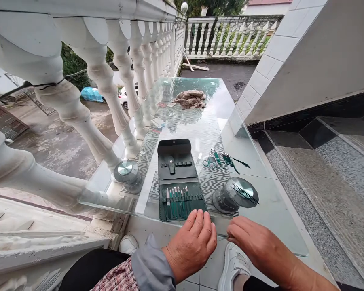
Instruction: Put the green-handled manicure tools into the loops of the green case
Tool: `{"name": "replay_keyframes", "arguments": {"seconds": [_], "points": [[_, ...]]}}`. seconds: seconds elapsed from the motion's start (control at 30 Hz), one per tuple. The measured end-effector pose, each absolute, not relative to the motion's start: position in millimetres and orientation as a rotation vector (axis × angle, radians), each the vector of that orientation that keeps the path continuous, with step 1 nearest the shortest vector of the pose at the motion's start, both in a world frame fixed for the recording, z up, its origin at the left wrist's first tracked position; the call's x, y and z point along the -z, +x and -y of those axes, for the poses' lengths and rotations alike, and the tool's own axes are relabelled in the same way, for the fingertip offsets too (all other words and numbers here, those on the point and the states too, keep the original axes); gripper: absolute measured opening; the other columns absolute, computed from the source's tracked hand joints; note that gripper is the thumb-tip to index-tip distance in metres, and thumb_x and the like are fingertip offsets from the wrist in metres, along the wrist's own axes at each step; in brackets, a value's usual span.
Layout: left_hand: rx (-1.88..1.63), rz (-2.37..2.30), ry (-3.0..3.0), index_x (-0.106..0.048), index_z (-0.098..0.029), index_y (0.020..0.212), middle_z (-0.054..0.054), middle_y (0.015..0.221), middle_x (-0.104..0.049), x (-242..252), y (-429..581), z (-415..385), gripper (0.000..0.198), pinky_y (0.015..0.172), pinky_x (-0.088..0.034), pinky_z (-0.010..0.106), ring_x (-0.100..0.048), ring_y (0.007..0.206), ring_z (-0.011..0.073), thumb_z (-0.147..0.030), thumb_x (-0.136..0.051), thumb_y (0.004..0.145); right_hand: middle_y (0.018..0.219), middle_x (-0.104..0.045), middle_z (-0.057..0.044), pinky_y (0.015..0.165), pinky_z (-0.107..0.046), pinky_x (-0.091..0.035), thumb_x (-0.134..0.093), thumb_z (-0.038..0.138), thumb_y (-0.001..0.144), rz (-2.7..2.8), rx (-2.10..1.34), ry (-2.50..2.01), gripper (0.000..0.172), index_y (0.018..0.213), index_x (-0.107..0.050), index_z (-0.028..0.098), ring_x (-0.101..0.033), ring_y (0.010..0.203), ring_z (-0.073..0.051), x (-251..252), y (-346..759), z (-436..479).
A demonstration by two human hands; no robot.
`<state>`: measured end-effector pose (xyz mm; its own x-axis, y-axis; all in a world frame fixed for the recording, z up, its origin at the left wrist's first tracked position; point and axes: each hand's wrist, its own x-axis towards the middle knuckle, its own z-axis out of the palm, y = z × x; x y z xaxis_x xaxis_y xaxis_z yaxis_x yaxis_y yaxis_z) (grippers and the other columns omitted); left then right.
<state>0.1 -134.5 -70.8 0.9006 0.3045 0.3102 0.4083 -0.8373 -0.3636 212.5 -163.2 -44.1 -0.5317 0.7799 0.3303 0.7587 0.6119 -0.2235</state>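
Observation:
A dark green manicure case [178, 161] lies unfolded on the glass table, its lower panel holding a row of slim tools [177, 198] with green handles. My left hand [191, 244] is at the case's lower right corner, fingers together and bent; its thumb and anything under it are hidden. Over the table's near edge, my right hand [255, 242] has its fingers curled together in a pinch, and what they hold cannot be made out. Green-handled nail clippers [215, 157], small scissors [209, 163] and nippers [232, 161] lie right of the case.
Thin dark tools [245, 193] rest on the round metal cap [244, 190] of the right table leg; another cap [125, 169] is at left. A brown cloth [189, 99] lies farther back. White balusters [101, 76] flank the left, stone steps [330, 173] the right.

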Motion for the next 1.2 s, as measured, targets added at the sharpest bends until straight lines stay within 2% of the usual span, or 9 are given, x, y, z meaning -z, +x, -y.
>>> {"name": "replay_keyframes", "arguments": {"seconds": [0.17,0.33,0.5,0.73,0.93,1.07,1.2], "points": [[0.332,0.508,-2.637,-0.046,-0.005,0.122,0.023,0.126,-0.051,70,0,135,0.036,0.1,-0.033,0.05,-0.052,0.114,0.0305,-0.022,-0.038,0.091,0.067,-0.056,0.001,0.057,-0.022,-0.044,-0.049,0.026,0.087,1.921,-0.503,-1.415,0.01,0.079,-0.052,0.021,-0.051,0.059,-0.01,38,208,146],[0.333,0.518,-2.639,-0.047,-0.005,0.122,0.023,0.125,-0.051,70,0,136,0.036,0.1,-0.032,0.05,-0.052,0.114,0.0311,-0.022,-0.037,0.091,0.065,-0.059,0.0,0.054,-0.025,-0.05,-0.054,0.048,0.081,1.267,-1.006,-1.516,0.028,0.081,-0.055,0.02,-0.055,0.057,-0.012,33,186,113],[0.318,0.518,-2.642,-0.046,-0.005,0.123,0.022,0.125,-0.051,69,-1,136,0.037,0.1,-0.033,0.049,-0.052,0.114,0.031,-0.023,-0.037,0.092,0.066,-0.061,-0.001,0.048,-0.023,-0.05,-0.065,0.053,0.066,1.045,-1.188,-1.47,0.038,0.076,-0.054,0.018,-0.056,0.053,-0.011,35,161,79],[0.342,0.532,-2.636,-0.048,-0.006,0.122,0.021,0.125,-0.051,70,-2,136,0.036,0.101,-0.032,0.048,-0.051,0.115,0.0312,-0.024,-0.036,0.092,0.06,-0.06,0.001,0.043,-0.02,-0.046,-0.057,0.045,0.072,1.078,-1.231,-1.557,0.028,0.072,-0.053,0.018,-0.054,0.044,-0.008,46,145,54],[0.334,0.54,-2.635,-0.047,-0.005,0.123,0.022,0.127,-0.05,71,-2,137,0.038,0.101,-0.033,0.048,-0.051,0.115,0.0308,-0.025,-0.035,0.093,0.045,-0.052,0.007,0.035,-0.017,-0.037,-0.057,0.031,0.072,1.143,-1.215,-1.656,0.014,0.069,-0.054,0.018,-0.047,0.033,-0.006,43,139,51],[0.36,0.543,-2.628,-0.047,-0.006,0.123,0.021,0.126,-0.051,70,-2,136,0.038,0.101,-0.034,0.048,-0.051,0.115,0.0313,-0.023,-0.035,0.092,0.048,-0.052,0.007,0.034,-0.017,-0.037,-0.055,0.026,0.072,1.149,-1.241,-1.675,0.008,0.074,-0.056,0.018,-0.047,0.034,-0.006,41,137,48],[0.361,0.549,-2.636,-0.048,-0.006,0.123,0.02,0.125,-0.052,70,-2,136,0.038,0.101,-0.035,0.047,-0.051,0.115,0.0314,-0.023,-0.035,0.092,0.054,-0.053,0.007,0.03,-0.018,-0.036,-0.054,0.021,0.071,1.159,-1.275,-1.688,0.011,0.081,-0.056,0.018,-0.045,0.035,-0.006,39,134,44]]}}
